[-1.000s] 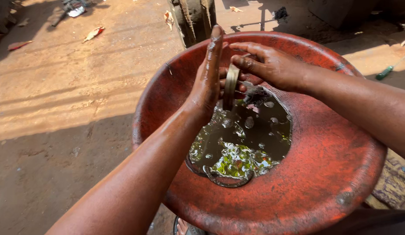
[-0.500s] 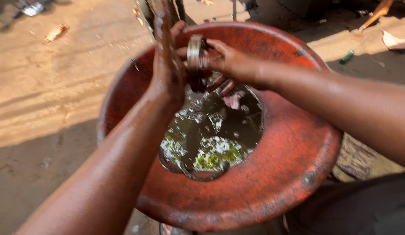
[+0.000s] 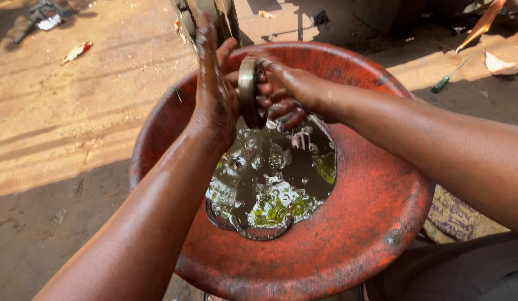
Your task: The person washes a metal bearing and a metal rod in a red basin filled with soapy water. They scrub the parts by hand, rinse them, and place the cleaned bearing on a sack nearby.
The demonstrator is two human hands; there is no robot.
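Since a moment ago, both hands have lifted a little higher over the far side of the basin, and the metal ring now stands more upright between them, its edge turned toward the camera.

The right hand closes its fingers around the ring and grips it from the right side. The left hand is open and flat, fingers pointing up and away, with its palm pressed against the ring's left face. Both hands and forearms are wet and glossy.

The ring hangs just above the dark liquid pooled in the bottom of the red basin. This liquid is oily and rippled, with green and yellow glints on its surface. Small metal parts lie sunk in it, and the curved rim of another ring shows at the near edge of the pool. The basin's inner wall is worn and scuffed.

Around the basin is bare sandy ground, half in sun and half in shade. A green-handled screwdriver lies on the ground to the far right, well apart from the basin. Scraps of pale litter lie at the far left, and a patterned cloth shows beside the basin at right. No packages or labels can be made out.
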